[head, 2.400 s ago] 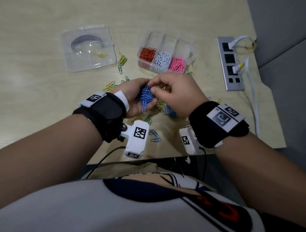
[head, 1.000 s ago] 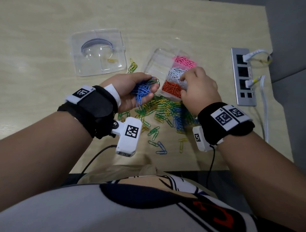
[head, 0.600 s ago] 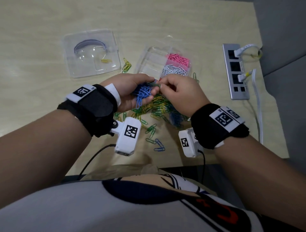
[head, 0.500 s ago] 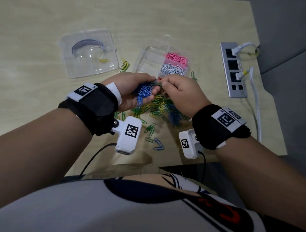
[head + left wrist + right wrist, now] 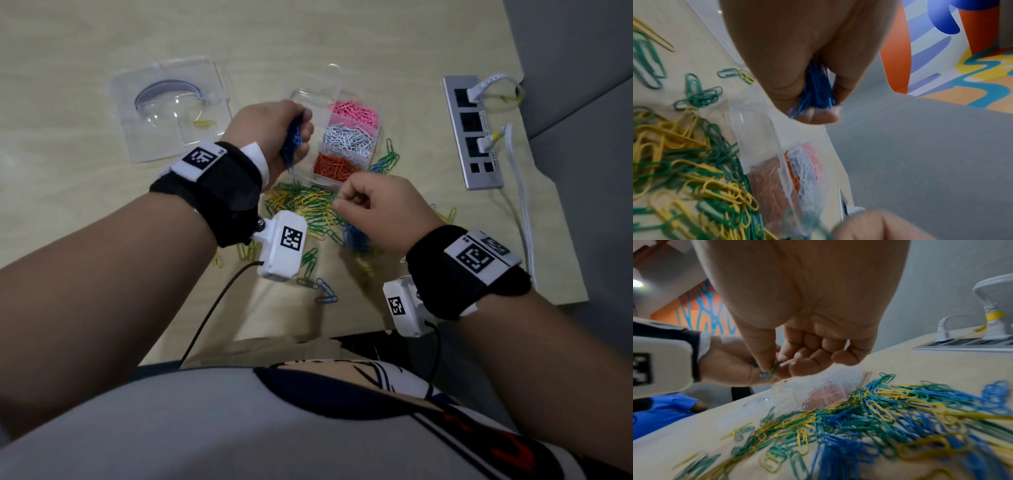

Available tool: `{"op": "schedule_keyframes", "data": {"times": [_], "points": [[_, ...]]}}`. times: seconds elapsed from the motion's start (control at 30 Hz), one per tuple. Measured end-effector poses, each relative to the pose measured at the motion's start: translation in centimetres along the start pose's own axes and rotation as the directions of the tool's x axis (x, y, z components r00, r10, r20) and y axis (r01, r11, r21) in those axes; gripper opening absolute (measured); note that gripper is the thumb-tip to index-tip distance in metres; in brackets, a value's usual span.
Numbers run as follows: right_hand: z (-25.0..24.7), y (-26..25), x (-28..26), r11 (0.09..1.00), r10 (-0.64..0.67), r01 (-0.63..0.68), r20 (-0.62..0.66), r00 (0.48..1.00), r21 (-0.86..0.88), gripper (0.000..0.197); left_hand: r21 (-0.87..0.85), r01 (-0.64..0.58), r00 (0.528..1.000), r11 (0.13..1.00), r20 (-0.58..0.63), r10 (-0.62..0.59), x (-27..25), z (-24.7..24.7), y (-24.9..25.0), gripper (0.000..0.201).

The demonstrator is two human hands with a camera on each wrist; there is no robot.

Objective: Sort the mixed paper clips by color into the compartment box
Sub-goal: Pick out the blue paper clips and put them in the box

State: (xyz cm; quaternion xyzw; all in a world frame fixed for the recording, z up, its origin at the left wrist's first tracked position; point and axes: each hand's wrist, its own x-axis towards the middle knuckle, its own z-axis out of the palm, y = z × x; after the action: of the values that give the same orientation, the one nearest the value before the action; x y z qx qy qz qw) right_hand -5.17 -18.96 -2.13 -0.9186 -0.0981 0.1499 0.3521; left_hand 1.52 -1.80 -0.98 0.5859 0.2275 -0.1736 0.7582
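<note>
Blue paper clips (image 5: 294,140) fill the left hand (image 5: 270,132), whose fingers are curled tight around the bunch; the left wrist view shows the same bundle (image 5: 818,91) squeezed between thumb and fingers with a few ends poking out below. This hand is held over the left side of the clear compartment box (image 5: 310,99), above compartments that look bare. On the box's right side, three compartments are filled: pink clips (image 5: 356,111) farthest away, white clips (image 5: 349,138) in the middle, and orange clips (image 5: 334,168) nearest the person.

The right hand (image 5: 376,209) hangs just in front of the box, above the loose pile. Its thumb and forefinger pinch a single green clip (image 5: 773,369), while the other fingers (image 5: 818,353) curl loosely into the palm.

On the light wooden table (image 5: 68,68), the mixed pile (image 5: 308,209) of green, yellow and blue clips lies between the two wrists, touching the near edge of the box. A few strays sit apart from it: a green and blue cluster (image 5: 388,159) at the box's right side, and a blue one (image 5: 325,291) nearer the table edge. A clear plastic lid (image 5: 171,109) lies to the left with a yellow clip (image 5: 205,122) on it. A grey power strip (image 5: 474,137) with white plugs sits at the right.
</note>
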Motion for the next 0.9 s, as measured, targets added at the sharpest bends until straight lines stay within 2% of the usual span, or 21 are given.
{"op": "schedule_keyframes", "data": {"times": [0.07,0.13,0.2,0.27,0.47,0.6,0.67,0.73,0.83,0.9], "points": [[0.1,0.5,-0.4,0.997,0.039,-0.033,0.087,0.995,-0.066,0.019,0.067,-0.129,0.991,0.989,-0.035,0.131,0.3,0.3,0.1,0.023],[0.0,1.0,-0.8,0.984,0.107,-0.081,0.162,0.981,-0.158,0.015,0.256,-0.229,0.970,0.939,-0.018,0.242,0.6,0.3,-0.2,0.022],[-0.2,1.5,-1.0,0.973,0.152,-0.119,0.166,0.974,-0.196,0.013,0.464,-0.266,0.956,0.845,0.017,0.291,0.9,-0.1,-0.4,0.022],[-0.4,1.8,-1.2,0.968,0.174,-0.143,0.145,0.974,-0.204,0.012,0.536,-0.254,0.960,0.805,0.034,0.280,0.8,-0.4,-0.5,0.020],[-1.0,2.1,-1.3,0.940,0.222,-0.168,0.155,0.963,-0.298,0.012,0.569,-0.287,0.950,0.771,0.065,0.306,0.9,-0.7,-1.0,0.024],[-0.9,2.1,-1.6,0.937,0.235,-0.174,0.181,0.955,-0.302,0.008,0.410,-0.276,0.960,0.870,0.065,0.274,1.5,-0.7,-1.0,0.024],[-0.9,2.1,-1.8,0.936,0.232,-0.168,0.183,0.955,-0.310,0.009,0.391,-0.264,0.963,0.882,0.054,0.265,1.5,-0.6,-1.1,0.022],[-0.9,2.2,-2.0,0.920,0.242,-0.155,0.211,0.947,-0.360,0.013,0.409,-0.292,0.956,0.865,0.093,0.278,1.5,-0.6,-1.2,0.031],[-0.7,2.5,-2.2,0.879,0.293,-0.158,0.248,0.923,-0.449,0.009,0.431,-0.329,0.944,0.840,0.167,0.284,1.2,-0.9,-1.4,0.052],[-0.5,2.6,-2.2,0.867,0.308,-0.177,0.222,0.925,-0.466,0.005,0.463,-0.346,0.938,0.816,0.199,0.285,1.2,-1.0,-1.4,0.052]]}}
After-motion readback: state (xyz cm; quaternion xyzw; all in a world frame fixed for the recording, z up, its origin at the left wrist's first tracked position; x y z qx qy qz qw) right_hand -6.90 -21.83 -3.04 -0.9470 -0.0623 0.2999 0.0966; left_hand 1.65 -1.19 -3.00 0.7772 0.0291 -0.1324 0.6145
